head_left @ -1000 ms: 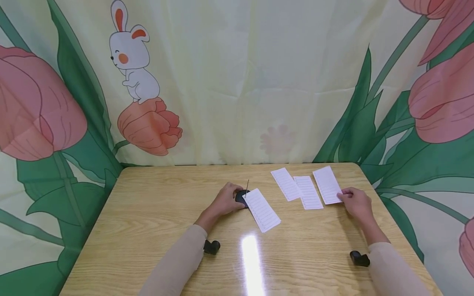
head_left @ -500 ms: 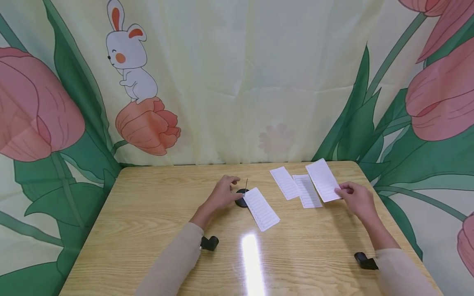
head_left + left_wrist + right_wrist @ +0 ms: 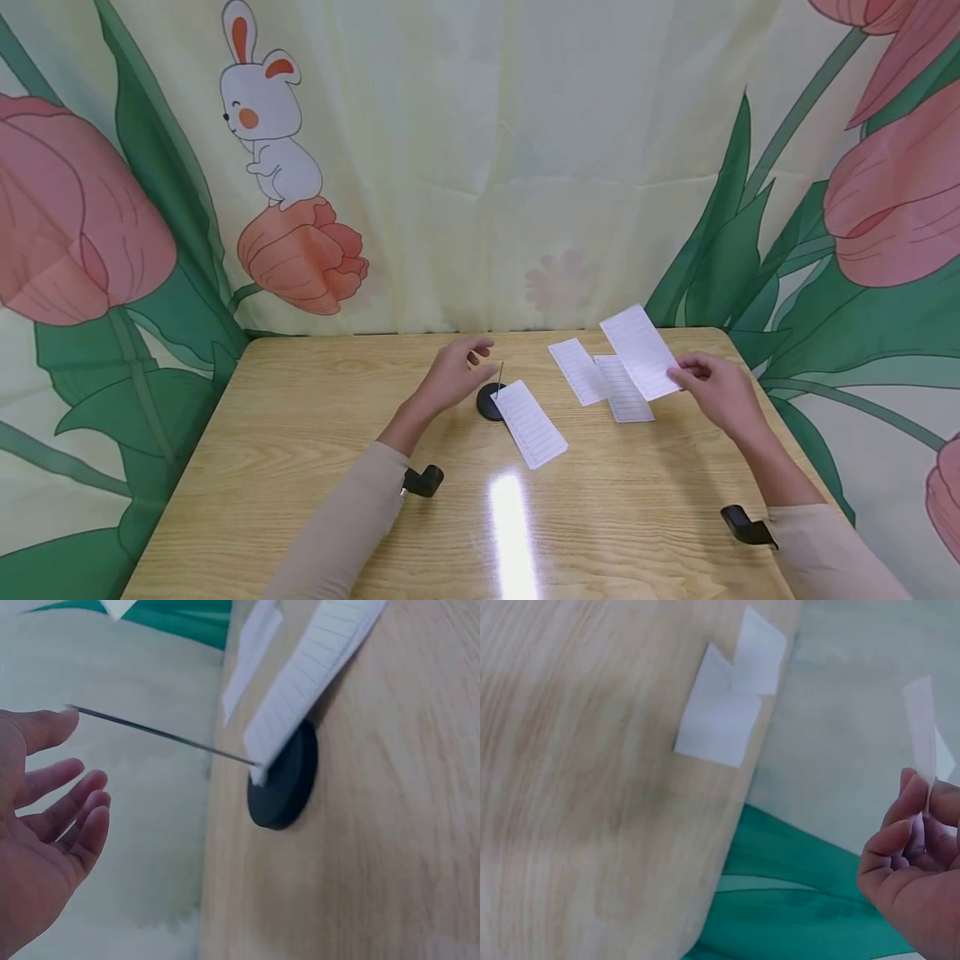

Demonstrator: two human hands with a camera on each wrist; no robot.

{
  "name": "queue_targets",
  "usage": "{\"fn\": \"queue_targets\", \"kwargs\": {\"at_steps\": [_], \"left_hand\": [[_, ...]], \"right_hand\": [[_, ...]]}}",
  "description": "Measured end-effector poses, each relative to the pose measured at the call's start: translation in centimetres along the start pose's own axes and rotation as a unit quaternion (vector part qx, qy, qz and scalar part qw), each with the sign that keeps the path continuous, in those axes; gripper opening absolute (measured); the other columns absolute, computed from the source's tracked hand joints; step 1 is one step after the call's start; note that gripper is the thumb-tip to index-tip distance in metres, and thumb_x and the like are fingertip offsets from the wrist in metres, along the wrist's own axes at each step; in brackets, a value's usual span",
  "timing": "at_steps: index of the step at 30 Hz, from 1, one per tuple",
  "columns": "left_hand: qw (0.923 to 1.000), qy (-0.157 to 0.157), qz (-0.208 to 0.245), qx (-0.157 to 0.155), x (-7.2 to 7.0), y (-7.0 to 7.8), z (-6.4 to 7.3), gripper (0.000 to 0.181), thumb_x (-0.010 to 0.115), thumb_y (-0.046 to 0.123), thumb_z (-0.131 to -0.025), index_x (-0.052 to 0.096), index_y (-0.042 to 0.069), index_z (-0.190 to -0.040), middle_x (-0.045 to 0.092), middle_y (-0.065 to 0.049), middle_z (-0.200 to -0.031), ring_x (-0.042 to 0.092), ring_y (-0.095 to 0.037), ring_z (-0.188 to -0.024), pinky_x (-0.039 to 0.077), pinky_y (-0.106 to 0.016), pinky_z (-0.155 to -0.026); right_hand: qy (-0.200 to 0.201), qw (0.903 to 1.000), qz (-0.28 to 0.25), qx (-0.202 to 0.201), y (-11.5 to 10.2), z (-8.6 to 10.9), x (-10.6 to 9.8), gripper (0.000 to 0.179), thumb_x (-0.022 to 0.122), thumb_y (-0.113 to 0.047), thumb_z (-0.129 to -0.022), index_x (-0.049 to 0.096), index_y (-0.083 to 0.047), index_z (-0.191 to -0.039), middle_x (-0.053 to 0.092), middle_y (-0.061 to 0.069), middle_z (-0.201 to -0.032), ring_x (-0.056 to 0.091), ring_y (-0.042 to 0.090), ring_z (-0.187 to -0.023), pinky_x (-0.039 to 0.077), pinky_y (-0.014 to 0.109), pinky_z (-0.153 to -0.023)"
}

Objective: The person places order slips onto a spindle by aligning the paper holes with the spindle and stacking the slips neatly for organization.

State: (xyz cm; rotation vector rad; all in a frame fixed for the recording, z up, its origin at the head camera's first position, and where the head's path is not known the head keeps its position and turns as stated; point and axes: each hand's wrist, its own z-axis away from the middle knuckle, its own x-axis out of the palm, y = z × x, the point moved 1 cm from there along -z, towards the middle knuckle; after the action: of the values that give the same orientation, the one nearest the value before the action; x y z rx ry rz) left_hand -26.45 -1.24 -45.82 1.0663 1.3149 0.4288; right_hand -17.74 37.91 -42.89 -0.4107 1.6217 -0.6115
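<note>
The right hand (image 3: 716,392) pinches a white, faintly lined rectangular paper slip (image 3: 637,350), held tilted above the bench (image 3: 337,450) toward its far right corner, farther left than a second ago. Two flat white slips (image 3: 577,372) lie nearby. The left hand (image 3: 453,375), fingers loose, has left the round black base (image 3: 289,799) with its thin metal spike (image 3: 165,737).

Room on the near table (image 3: 600,517), a spike (image 3: 165,736) at the centre
A hand could pass low between the sleeves (image 3: 347,517); farther in, the upright spike, the left hand (image 3: 453,372) just left of it and the sheet (image 3: 639,352) raised in the right hand (image 3: 717,393) obstruct; the curtain (image 3: 442,167) bounds the far edge.
</note>
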Motion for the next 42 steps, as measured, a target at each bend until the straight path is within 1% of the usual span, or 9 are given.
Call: {"fn": "queue_targets", "kwargs": {"at_steps": [5,8,17,20,25,31,35,39,42], "left_hand": [[0.9992,0.011,0.005,0.037,-0.5,1.6,-0.2,0.032,0.070,0.018,-0.100,0.069,0.004,-0.129,0.072,-0.009,-0.111,0.066,-0.023,-0.097,0.056,-0.035,-0.081],[0.9984,0.019,0.012,0.052,-0.7,2.5,-0.3,0.027,0.068,0.018,-0.101,0.071,0.005,-0.125,0.073,-0.006,-0.104,0.065,-0.020,-0.093,0.055,-0.032,-0.079],[0.9954,0.042,0.024,0.083,-1.2,4.4,-0.7,0.025,0.067,0.020,-0.102,0.072,0.006,-0.122,0.073,-0.004,-0.101,0.065,-0.017,-0.089,0.055,-0.030,-0.079],[0.9951,0.041,0.032,0.084,-1.3,5.0,-1.0,0.024,0.067,0.019,-0.102,0.073,0.006,-0.122,0.072,-0.004,-0.100,0.064,-0.017,-0.089,0.055,-0.029,-0.077],[0.9954,0.034,0.050,0.074,-1.4,5.8,-1.4,0.023,0.067,0.021,-0.102,0.074,0.008,-0.120,0.072,-0.003,-0.099,0.063,-0.017,-0.088,0.052,-0.027,-0.072],[0.9953,0.037,0.071,0.056,-1.2,6.4,-1.9,0.020,0.068,0.019,-0.101,0.075,0.008,-0.116,0.073,-0.004,-0.101,0.062,-0.018,-0.087,0.050,-0.026,-0.070],[0.9951,0.041,0.078,0.045,-1.1,6.6,-2.0,0.015,0.069,0.017,-0.100,0.076,0.008,-0.110,0.073,-0.005,-0.101,0.063,-0.017,-0.087,0.051,-0.025,-0.071],[0.9933,0.050,0.095,0.044,-1.1,6.5,-2.2,0.011,0.070,0.013,-0.099,0.076,0.006,-0.106,0.073,-0.007,-0.099,0.062,-0.018,-0.085,0.050,-0.025,-0.072],[0.9930,0.054,0.096,0.044,-1.1,6.1,-2.1,0.009,0.070,0.010,-0.099,0.076,0.005,-0.103,0.073,-0.008,-0.096,0.061,-0.018,-0.081,0.050,-0.025,-0.070]], "right_hand": [[-0.013,0.9996,-0.008,-0.022,-1.8,0.2,-0.3,0.036,0.063,-0.028,-0.104,0.067,0.004,-0.120,0.071,0.023,-0.106,0.064,0.031,-0.091,0.050,0.024,-0.068],[-0.016,0.9993,-0.011,-0.034,-2.8,0.2,-0.6,0.035,0.064,-0.027,-0.104,0.067,0.004,-0.120,0.071,0.023,-0.109,0.066,0.031,-0.093,0.050,0.021,-0.069],[-0.039,0.9969,-0.048,-0.049,-6.1,0.6,-0.4,0.033,0.067,-0.022,-0.102,0.069,0.005,-0.121,0.072,0.025,-0.113,0.069,0.032,-0.096,0.051,0.016,-0.071],[-0.050,0.9956,-0.058,-0.054,-7.0,0.8,0.0,0.032,0.068,-0.021,-0.101,0.070,0.004,-0.121,0.073,0.023,-0.113,0.070,0.031,-0.096,0.052,0.016,-0.072],[-0.061,0.9933,-0.074,-0.063,-8.3,1.0,0.7,0.028,0.068,-0.019,-0.101,0.071,0.003,-0.119,0.073,0.021,-0.111,0.070,0.030,-0.094,0.054,0.020,-0.073],[-0.075,0.9897,-0.095,-0.078,-9.4,1.0,1.8,0.025,0.070,-0.017,-0.100,0.073,0.002,-0.116,0.075,0.018,-0.108,0.070,0.022,-0.088,0.055,0.022,-0.071],[-0.078,0.9887,-0.103,-0.075,-9.8,1.0,2.3,0.024,0.071,-0.016,-0.099,0.073,0.001,-0.115,0.075,0.017,-0.107,0.070,0.021,-0.087,0.055,0.023,-0.071],[-0.080,0.9878,-0.110,-0.077,-9.8,0.9,2.9,0.022,0.072,-0.015,-0.098,0.073,0.000,-0.114,0.074,0.017,-0.106,0.070,0.022,-0.087,0.055,0.024,-0.072],[-0.089,0.9864,-0.116,-0.075,-9.7,0.8,3.4,0.022,0.071,-0.015,-0.099,0.073,0.000,-0.114,0.074,0.015,-0.106,0.069,0.022,-0.087,0.056,0.026,-0.074]]}}
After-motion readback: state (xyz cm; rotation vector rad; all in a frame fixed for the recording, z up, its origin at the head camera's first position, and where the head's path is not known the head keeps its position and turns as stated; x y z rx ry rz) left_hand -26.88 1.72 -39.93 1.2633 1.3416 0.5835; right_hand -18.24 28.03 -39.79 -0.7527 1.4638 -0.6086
